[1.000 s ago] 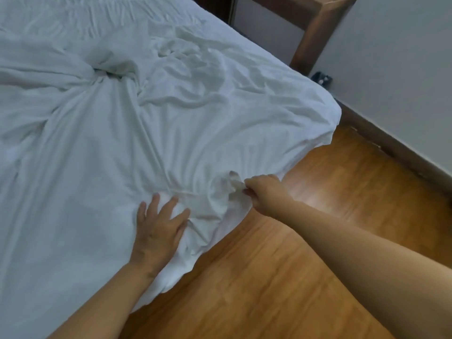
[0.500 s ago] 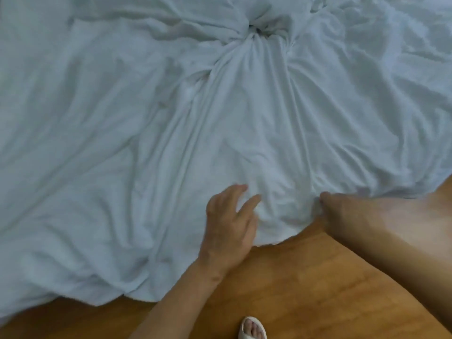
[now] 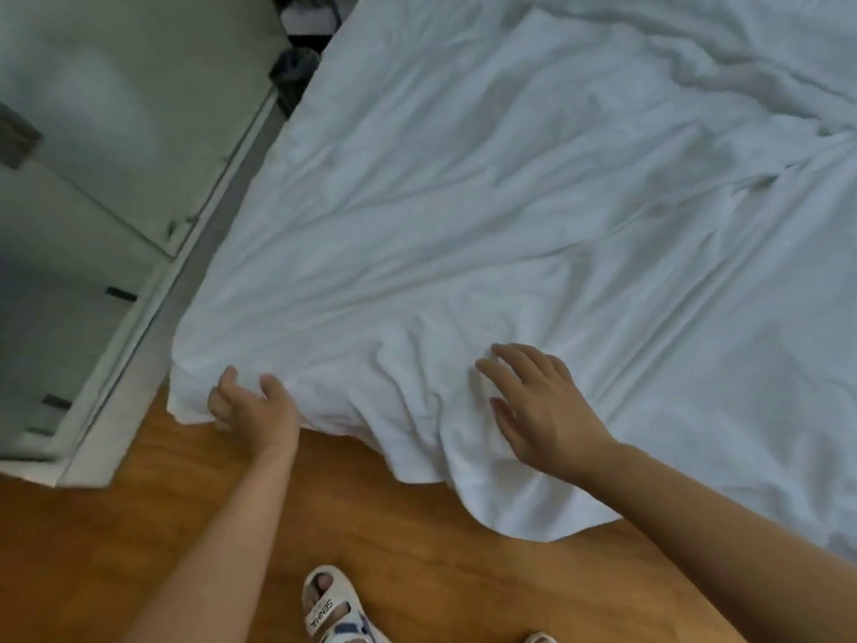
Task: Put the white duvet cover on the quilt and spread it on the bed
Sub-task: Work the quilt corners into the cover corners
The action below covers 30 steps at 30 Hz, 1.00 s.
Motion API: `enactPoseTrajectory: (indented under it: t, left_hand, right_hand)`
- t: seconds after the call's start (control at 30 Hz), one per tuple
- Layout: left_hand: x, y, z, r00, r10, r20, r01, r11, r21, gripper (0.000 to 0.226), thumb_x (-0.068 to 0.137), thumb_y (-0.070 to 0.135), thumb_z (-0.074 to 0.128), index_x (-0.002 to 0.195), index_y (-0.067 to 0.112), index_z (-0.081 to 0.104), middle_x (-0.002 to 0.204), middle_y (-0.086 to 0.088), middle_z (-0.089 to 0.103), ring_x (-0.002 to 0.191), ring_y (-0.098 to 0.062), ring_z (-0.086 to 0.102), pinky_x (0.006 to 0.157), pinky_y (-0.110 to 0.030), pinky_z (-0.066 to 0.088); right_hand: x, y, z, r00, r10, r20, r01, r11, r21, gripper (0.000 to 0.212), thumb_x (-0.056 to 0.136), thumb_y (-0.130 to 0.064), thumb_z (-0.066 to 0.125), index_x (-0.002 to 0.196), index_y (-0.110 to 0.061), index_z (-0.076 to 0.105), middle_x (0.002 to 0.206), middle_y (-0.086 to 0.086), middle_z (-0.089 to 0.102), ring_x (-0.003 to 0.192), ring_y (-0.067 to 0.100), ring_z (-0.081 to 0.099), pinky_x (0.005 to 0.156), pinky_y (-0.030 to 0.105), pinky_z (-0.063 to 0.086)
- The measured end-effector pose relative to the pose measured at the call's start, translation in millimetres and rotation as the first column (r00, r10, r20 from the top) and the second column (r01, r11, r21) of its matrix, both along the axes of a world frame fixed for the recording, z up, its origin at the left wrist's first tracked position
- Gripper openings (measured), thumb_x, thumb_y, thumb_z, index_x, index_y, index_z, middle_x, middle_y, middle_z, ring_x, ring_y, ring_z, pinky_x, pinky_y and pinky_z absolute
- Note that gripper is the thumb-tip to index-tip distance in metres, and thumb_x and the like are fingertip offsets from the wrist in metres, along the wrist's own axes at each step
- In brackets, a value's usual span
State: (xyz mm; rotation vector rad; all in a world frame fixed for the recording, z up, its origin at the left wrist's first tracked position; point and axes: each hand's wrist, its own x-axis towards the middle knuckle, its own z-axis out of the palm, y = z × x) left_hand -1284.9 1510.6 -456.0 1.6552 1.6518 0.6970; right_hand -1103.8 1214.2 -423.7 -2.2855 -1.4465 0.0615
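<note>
A pale cabinet [image 3: 88, 187] fills the left of the frame, close beside the duvet cover [image 3: 487, 201]. Bare wooden floor [image 3: 139, 517] lies open at the lower left

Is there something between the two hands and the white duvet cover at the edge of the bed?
Nothing visible. The left hand already touches the corner of the white duvet cover with loosely curled fingers. The right hand lies with fingers spread on the hanging edge. Only bare wooden floor lies below.
</note>
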Motion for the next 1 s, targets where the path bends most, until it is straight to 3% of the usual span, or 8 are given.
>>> enactPoseTrajectory:
  t: [0.2, 0.33, 0.43, 0.57, 0.67, 0.77, 0.9, 1.0]
  left_hand:
    - [-55.7, 100.9, -13.2, 0.991, -0.131, -0.039, 0.126, 0.986, -0.107, 0.089, 0.084, 0.051, 0.07, 0.156, 0.022, 0.026, 0.157, -0.008, 0.035, 0.141, -0.03, 0.04, 0.114, -0.048, 0.04]
    - [-84.2, 157.4, -14.9, 0.923, -0.36, 0.138, 0.384, 0.889, -0.249, 0.113, 0.062, 0.051, 0.095, 0.153, 0.037, 0.029, 0.15, 0.014, 0.047, 0.137, -0.009, 0.048, 0.111, -0.035, 0.041]
    - [-92.2, 188.1, -12.2, 0.906, -0.373, 0.203, 0.424, 0.814, -0.397, 0.103, 0.079, 0.054, 0.081, 0.159, 0.033, 0.02, 0.155, 0.012, 0.035, 0.141, -0.014, 0.038, 0.117, -0.037, 0.035]
    - [-94.4, 232.0, -21.2, 0.895, -0.367, 0.253, 0.445, 0.762, -0.471, 0.095, 0.081, 0.065, 0.068, 0.158, 0.034, 0.023, 0.15, 0.015, 0.039, 0.134, -0.012, 0.042, 0.108, -0.031, 0.037]
    - [-88.6, 247.5, -34.7, 0.838, -0.514, 0.184, 0.524, 0.663, -0.534, 0.115, 0.068, 0.062, 0.084, 0.157, 0.029, 0.021, 0.143, 0.014, 0.042, 0.132, -0.012, 0.045, 0.111, -0.033, 0.038]
    - [-82.0, 259.9, -43.3, 0.798, -0.598, 0.076, 0.522, 0.622, -0.584, 0.132, 0.047, 0.081, 0.081, 0.152, 0.023, 0.025, 0.142, 0.006, 0.048, 0.133, -0.019, 0.049, 0.113, -0.041, 0.041]
    - [-61.4, 268.7, -35.4, 0.577, -0.777, -0.253, 0.596, 0.612, -0.52, 0.14, 0.06, 0.073, 0.08, 0.157, 0.014, -0.003, 0.156, -0.014, 0.021, 0.144, -0.034, 0.03, 0.116, -0.05, 0.035]
    - [-22.7, 282.4, -6.3, 0.247, -0.881, -0.404, 0.727, 0.444, -0.523, 0.154, 0.063, 0.061, 0.086, 0.15, 0.023, -0.036, 0.163, -0.013, -0.022, 0.153, -0.04, -0.01, 0.122, -0.057, 0.012]
  right_hand:
    - [-38.3, 134.5, 1.8, 0.963, 0.24, -0.12, -0.22, 0.962, 0.16, 0.035, 0.092, -0.001, 0.057, 0.127, -0.005, 0.063, 0.133, 0.014, 0.06, 0.127, 0.028, 0.053, 0.11, 0.031, 0.042]
    - [-67.2, 210.4, -7.1, 0.944, 0.251, -0.216, -0.224, 0.964, 0.143, 0.038, 0.09, 0.001, 0.057, 0.126, -0.008, 0.065, 0.131, 0.011, 0.061, 0.122, 0.028, 0.057, 0.104, 0.038, 0.048]
    - [-75.1, 263.9, -9.6, 0.967, 0.209, -0.147, -0.191, 0.973, 0.128, 0.036, 0.092, -0.008, 0.055, 0.127, -0.011, 0.065, 0.132, 0.01, 0.061, 0.124, 0.031, 0.056, 0.1, 0.049, 0.047]
    - [-74.8, 338.8, -7.7, 0.992, -0.128, 0.007, 0.127, 0.966, -0.225, 0.062, 0.096, -0.046, 0.045, 0.153, -0.027, 0.032, 0.162, 0.018, 0.023, 0.147, 0.051, 0.021, 0.115, 0.07, 0.021]
    - [-55.2, 390.7, -8.6, 0.823, -0.563, -0.076, 0.443, 0.72, -0.534, 0.108, 0.077, -0.083, 0.05, 0.156, -0.036, -0.007, 0.165, 0.021, -0.01, 0.148, 0.056, -0.001, 0.116, 0.071, 0.008]
    - [-27.2, 431.0, -1.8, 0.707, -0.696, -0.13, 0.408, 0.55, -0.729, 0.148, 0.051, -0.092, 0.068, 0.15, -0.04, -0.029, 0.162, 0.024, -0.023, 0.147, 0.058, -0.005, 0.113, 0.074, 0.013]
    - [6.8, 459.5, 17.8, 0.845, -0.535, 0.002, 0.314, 0.492, -0.812, 0.169, 0.026, -0.093, 0.074, 0.154, -0.038, -0.023, 0.159, 0.03, 0.011, 0.148, 0.047, 0.021, 0.114, 0.056, 0.031]
    - [48.5, 459.3, 17.9, 0.849, -0.509, -0.145, 0.224, 0.594, -0.773, 0.139, 0.033, -0.102, 0.061, 0.152, -0.051, 0.01, 0.154, 0.022, 0.03, 0.143, 0.044, 0.033, 0.112, 0.055, 0.034]
